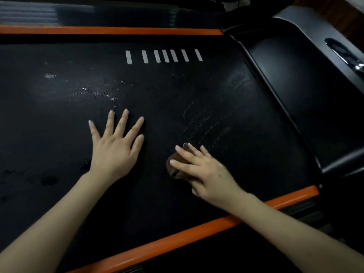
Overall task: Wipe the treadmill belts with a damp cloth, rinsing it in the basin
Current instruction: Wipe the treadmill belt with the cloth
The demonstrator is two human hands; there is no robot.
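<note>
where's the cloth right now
In the head view the brown cloth lies on the black treadmill belt, right of centre, pressed under the right hand, beside the flat left hand and just beyond the near orange side rail.

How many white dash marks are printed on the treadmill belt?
7. The white marks sit side by side in one row on the far part of the belt, beyond the left hand. None looks hidden.

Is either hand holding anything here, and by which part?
The right hand presses a brown cloth against the treadmill belt from above, covering most of it; the left hand holds nothing.
</note>
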